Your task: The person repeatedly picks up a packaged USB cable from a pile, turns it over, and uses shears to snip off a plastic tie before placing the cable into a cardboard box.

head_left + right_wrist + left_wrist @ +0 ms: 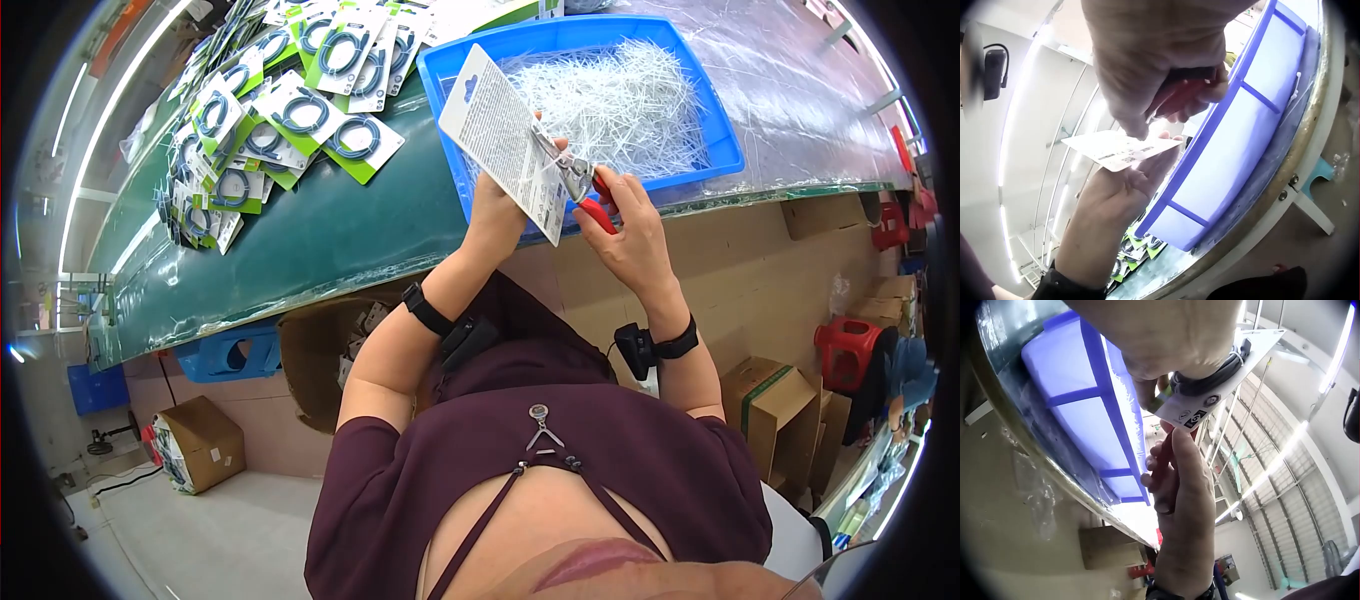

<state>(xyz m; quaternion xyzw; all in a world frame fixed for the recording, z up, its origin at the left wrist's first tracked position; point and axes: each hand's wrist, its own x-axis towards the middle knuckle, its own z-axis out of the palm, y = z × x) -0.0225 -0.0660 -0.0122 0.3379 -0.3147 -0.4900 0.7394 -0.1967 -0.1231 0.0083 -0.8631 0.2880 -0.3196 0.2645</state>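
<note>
The left hand (490, 215) grips the card (495, 130) tilted, apparently giving the pliers (577, 180), gripped by the right hand (635, 235) beside it, access.

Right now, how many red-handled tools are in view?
1: the red-handled tool, gripped in the right hand by the card the left hand holds. The heaped packs could hide others.

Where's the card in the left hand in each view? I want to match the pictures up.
Head: the card is tilted, just above centre.
Left wrist: the card is above and right of centre.
Right wrist: the card is left of centre, around mid-height.
Shared landmark: the blue tray, left in the left wrist view, right in the right.
</note>
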